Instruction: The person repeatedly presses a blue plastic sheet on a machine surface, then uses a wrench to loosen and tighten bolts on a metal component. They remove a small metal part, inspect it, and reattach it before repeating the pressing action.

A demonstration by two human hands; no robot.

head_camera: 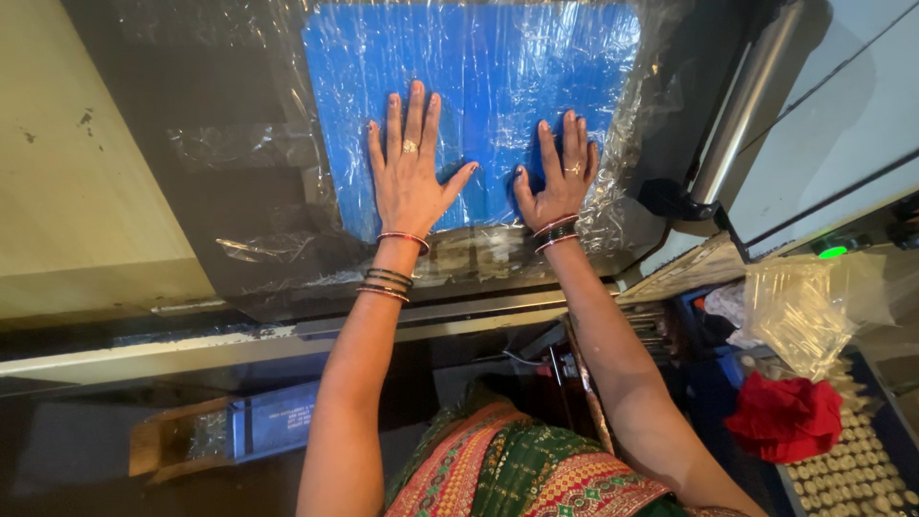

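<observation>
Left hand [410, 182] and right hand [558, 177] press flat, fingers spread, apart, on crinkled clear film [613, 163] covering a flat blue sheet [488, 77].

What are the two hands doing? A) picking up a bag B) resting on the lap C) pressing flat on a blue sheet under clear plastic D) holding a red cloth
C: the left hand and right hand lie flat, fingers spread, on the blue sheet covered by clear plastic.
</observation>
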